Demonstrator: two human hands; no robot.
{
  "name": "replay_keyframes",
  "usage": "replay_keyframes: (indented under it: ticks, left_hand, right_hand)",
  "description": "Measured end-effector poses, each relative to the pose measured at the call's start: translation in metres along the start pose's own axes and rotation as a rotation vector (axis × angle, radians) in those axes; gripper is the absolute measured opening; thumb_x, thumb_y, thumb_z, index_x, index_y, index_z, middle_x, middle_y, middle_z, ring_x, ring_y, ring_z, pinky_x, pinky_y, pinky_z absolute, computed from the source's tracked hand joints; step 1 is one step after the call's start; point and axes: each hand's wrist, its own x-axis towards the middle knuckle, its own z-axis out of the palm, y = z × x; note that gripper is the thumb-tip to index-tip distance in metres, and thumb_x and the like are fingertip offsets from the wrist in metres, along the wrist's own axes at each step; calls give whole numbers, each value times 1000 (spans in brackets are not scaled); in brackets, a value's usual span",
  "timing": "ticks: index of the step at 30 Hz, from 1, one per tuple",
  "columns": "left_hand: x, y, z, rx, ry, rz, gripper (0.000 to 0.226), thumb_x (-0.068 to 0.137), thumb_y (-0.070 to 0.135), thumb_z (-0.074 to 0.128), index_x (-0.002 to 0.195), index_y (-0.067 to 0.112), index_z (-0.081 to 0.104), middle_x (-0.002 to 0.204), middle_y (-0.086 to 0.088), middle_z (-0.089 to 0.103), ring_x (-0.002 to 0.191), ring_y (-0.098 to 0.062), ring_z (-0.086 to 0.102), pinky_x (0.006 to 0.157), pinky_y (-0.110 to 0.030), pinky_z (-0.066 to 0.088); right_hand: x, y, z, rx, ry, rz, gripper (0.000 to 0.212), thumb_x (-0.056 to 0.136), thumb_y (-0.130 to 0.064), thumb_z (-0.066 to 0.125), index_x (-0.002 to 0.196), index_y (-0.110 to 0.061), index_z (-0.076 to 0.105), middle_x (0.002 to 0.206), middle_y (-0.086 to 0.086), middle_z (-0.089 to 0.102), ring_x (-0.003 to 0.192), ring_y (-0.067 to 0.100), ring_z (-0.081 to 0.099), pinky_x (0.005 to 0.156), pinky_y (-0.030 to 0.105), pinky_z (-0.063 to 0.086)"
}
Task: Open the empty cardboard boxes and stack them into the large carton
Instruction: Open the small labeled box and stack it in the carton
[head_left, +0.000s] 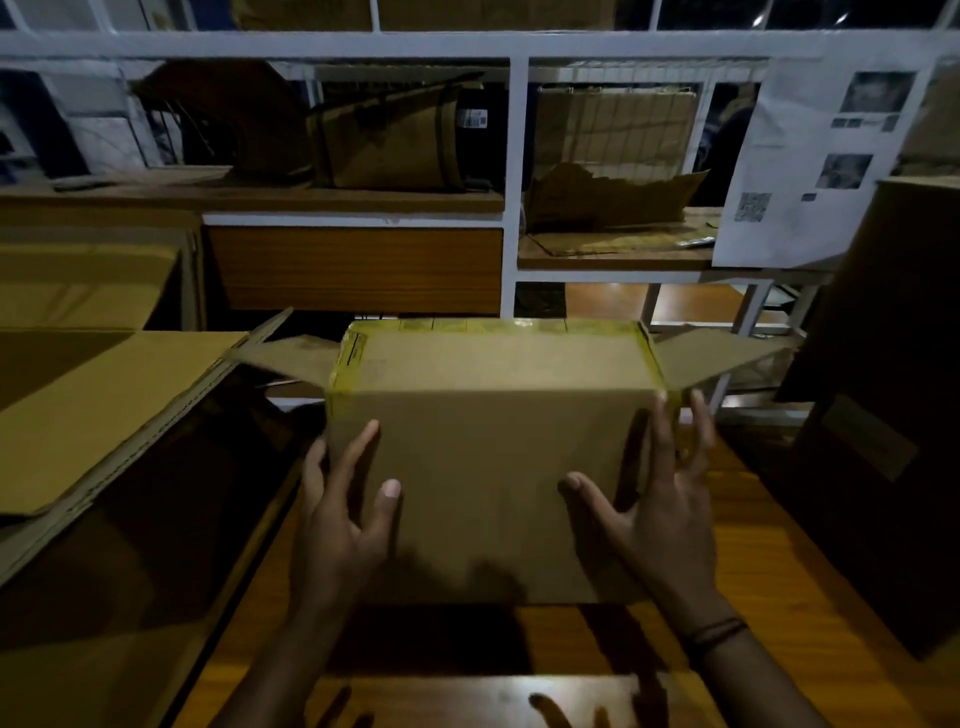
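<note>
A brown cardboard box (488, 441) with yellow tape along its edges sits in front of me above the wooden table (769, 613). Its two end flaps stick out to the left and right. My left hand (345, 519) presses flat against the box's near left side, fingers spread. My right hand (660, 499) holds the near right corner, thumb on the front face and fingers around the edge. The large open carton (119, 415) lies at my left with its flap folded outward and a dark inside.
A tall dark carton (883, 389) stands at the right edge of the table. Behind the box is a white-framed shelf (514, 171) with torn cardboard and flattened boxes. A printed paper sheet (815, 161) hangs at the upper right.
</note>
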Motion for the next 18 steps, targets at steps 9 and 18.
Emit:
replay_keyframes:
  ticks: [9, 18]
  left_hand:
    - [28, 27, -16, 161, -244, -50, 107, 70, 58, 86, 149, 71, 13, 166, 8, 2, 149, -36, 27, 114, -56, 38]
    - [33, 29, -16, 248, -271, -55, 125, 57, 72, 86, 148, 73, -2, 166, 7, 3, 149, -35, 30, 113, -59, 41]
  right_hand:
    - [22, -2, -17, -150, -357, -61, 112, 72, -90, 56, 159, -52, -2, 165, -17, -30, 154, 36, 4, 115, 59, 32]
    - [19, 8, -12, -66, -283, -105, 111, 69, -94, 56, 161, -46, 16, 170, -10, -8, 149, 35, 19, 110, 58, 42]
